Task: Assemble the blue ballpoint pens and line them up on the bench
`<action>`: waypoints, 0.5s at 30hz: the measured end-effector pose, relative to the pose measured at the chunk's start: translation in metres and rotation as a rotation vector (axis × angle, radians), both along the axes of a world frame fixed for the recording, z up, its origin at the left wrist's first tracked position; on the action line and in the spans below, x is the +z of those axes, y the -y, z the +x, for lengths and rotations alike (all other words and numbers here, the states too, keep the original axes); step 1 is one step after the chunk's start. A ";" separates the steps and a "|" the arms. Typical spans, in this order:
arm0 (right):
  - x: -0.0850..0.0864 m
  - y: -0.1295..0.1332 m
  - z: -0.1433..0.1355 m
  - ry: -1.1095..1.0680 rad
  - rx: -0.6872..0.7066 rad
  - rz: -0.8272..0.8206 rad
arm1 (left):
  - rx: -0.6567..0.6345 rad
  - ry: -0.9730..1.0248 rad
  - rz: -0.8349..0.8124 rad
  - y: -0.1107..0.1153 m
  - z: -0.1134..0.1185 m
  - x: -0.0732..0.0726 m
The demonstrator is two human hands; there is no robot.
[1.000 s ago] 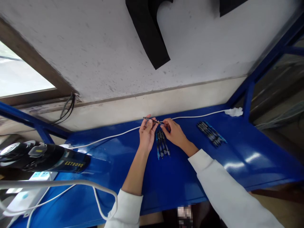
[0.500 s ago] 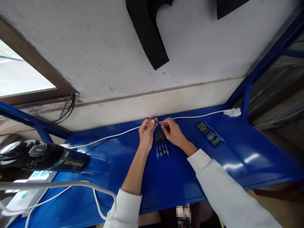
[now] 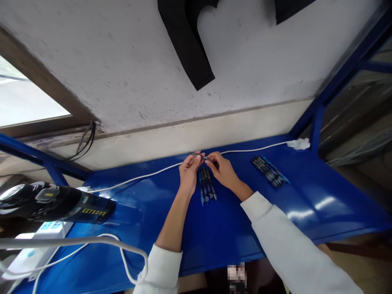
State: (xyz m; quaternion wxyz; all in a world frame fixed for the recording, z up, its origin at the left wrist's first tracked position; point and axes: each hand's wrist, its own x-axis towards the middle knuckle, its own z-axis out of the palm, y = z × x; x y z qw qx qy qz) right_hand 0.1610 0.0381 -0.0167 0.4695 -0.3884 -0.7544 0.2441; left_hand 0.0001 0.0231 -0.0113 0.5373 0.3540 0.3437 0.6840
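A long, glossy blue metal table, with a person's bare left hand and right hand holding a slim dark pen above its back edge.
At the table's left end are a black bottle with yellow lettering and a white plastic power strip. Flat on the table's middle, just below the hands, lies a row of black-and-blue pens; a similar bunch of pens lies toward its right end. The left thumb and fingers pinch the held pen, and the right fingertips close on its other end, partly hidden. The handling looks midway: one pen is in hand and two sets are laid out, but which set, if either, is finished cannot be told.
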 end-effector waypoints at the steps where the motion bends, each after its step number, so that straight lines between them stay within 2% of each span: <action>1: 0.000 0.001 0.000 -0.007 -0.016 -0.010 | -0.004 -0.005 0.001 0.000 0.000 0.000; 4: 0.002 0.002 -0.001 -0.021 -0.023 -0.014 | -0.014 -0.011 0.003 0.000 -0.001 -0.001; 9: 0.006 0.001 0.001 0.026 0.060 -0.002 | -0.013 -0.008 0.009 0.001 -0.002 0.000; 15: 0.003 0.001 -0.001 0.014 0.026 -0.027 | -0.015 0.018 -0.003 0.001 -0.002 0.001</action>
